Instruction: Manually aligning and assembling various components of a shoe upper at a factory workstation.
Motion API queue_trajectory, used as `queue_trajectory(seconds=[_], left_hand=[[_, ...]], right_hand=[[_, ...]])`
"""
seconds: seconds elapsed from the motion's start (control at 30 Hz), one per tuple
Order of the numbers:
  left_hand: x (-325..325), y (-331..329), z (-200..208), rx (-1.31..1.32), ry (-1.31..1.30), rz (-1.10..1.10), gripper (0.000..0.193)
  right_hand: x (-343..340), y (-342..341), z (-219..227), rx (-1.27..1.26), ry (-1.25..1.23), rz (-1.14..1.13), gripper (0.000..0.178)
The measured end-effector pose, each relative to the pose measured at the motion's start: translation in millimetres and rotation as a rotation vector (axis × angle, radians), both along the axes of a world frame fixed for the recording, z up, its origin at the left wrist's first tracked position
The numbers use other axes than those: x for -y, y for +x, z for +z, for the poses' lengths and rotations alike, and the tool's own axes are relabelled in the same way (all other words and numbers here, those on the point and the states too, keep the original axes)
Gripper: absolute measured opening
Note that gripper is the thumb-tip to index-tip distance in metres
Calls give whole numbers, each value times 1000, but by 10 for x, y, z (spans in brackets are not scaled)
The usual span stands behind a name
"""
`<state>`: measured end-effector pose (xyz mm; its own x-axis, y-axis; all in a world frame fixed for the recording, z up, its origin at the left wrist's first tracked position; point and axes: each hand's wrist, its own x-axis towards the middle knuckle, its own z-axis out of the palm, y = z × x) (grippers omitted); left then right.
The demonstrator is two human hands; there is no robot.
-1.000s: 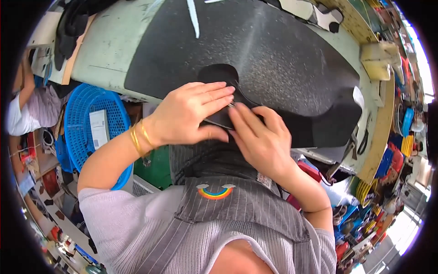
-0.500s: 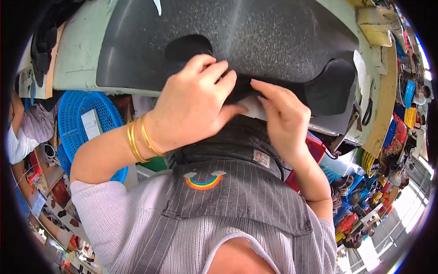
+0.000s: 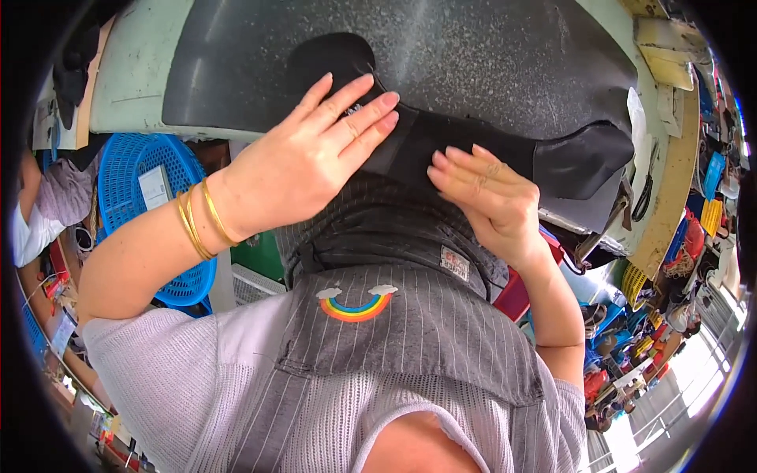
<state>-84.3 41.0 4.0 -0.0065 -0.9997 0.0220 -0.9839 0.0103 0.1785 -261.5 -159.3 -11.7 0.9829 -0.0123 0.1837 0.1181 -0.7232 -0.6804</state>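
A long black piece of soft material (image 3: 449,132), perhaps a shoe upper, lies along the near edge of a dark grey mat (image 3: 236,79). One end is rounded at the far left; the other widens into a curved, slightly raised flap on the right. My left hand (image 3: 296,165) rests with outstretched fingers on its left half, beside a small pale mark partly hidden by the fingers. On the middle of the piece, nearer to me, my right hand (image 3: 493,193) lies with its fingers extended. Neither hand grips the material.
The mat covers a pale green table (image 3: 130,87). Below its left edge stands a blue plastic basket (image 3: 118,197) with a small white box (image 3: 154,188) in it. A white scrap (image 3: 635,118) lies by the mat's right edge. Another person's arm (image 3: 30,189) shows at far left.
My fingers have gone from bent and pinching at the piece to stretched out over it. The left hand moved slightly left, and the piece's middle now lies flatter and more exposed.
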Motion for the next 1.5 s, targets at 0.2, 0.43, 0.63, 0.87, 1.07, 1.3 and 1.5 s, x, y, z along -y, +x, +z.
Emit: queue_trajectory(seconds=[0.2, 0.43, 0.63, 0.87, 1.07, 1.3, 1.5], left_hand=[[-33, -76, -89, -92, -37, -1, 76], [15, -7, -30, -274, -140, 67, 62], [71, -11, -44, -207, -110, 91, 48], [79, 117, 26, -236, -24, 21, 45], [-58, 209, -114, -163, -117, -132, 48], [139, -321, -281, -227, -337, 121, 47], [64, -72, -236, -326, -230, -25, 44]], right_hand=[[86, 50, 182, -10, 8, 127, 53], [-32, 359, 115, -24, -444, 222, 74], [-251, 238, 43, 9, -489, 94, 54], [-233, 225, -15, 41, -106, -38, 33], [-170, 173, 6, 42, -166, 194, 34], [-163, 133, -52, 128, -178, 207, 36], [-51, -38, -90, 127, 7, 264, 28]])
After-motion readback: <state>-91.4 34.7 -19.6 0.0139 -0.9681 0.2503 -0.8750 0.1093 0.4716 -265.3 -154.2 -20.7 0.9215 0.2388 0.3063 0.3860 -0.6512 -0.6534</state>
